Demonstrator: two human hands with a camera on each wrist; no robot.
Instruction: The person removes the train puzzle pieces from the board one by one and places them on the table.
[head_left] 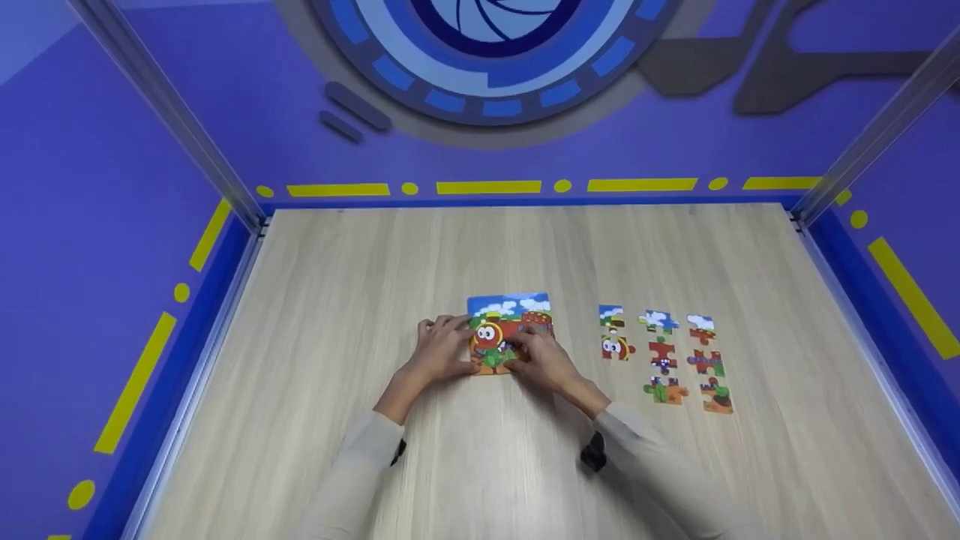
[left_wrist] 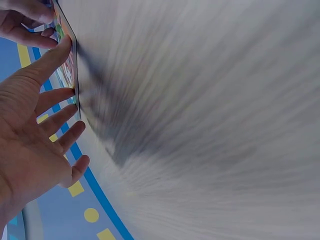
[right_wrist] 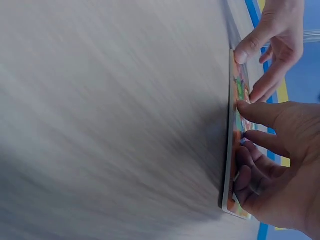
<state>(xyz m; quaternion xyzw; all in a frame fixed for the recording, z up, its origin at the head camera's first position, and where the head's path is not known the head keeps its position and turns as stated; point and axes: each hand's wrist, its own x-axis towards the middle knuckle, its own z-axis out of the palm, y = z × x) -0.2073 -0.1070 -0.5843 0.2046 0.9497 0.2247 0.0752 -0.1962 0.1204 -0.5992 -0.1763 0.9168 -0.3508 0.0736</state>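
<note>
A square puzzle board (head_left: 510, 301) printed with a colourful cartoon scene lies flat on the table. My left hand (head_left: 437, 350) rests at its left side; the thumb (left_wrist: 61, 50) touches the near corner and the spread fingers lie along the edge. Over the lower part of the board, my right hand (head_left: 546, 361) pinches a green and orange puzzle piece (head_left: 493, 359) between thumb and index finger, low against the picture. The other right fingers (right_wrist: 254, 165) are curled above the board, partly hiding it.
To the right lie several loose jigsaw pieces in columns, among them a piece with eyes (head_left: 615, 347), a sky piece (head_left: 659, 322) and a cactus piece (head_left: 666, 391). The wooden table (head_left: 337, 285) is bounded by blue walls (head_left: 487, 161) at the back and sides.
</note>
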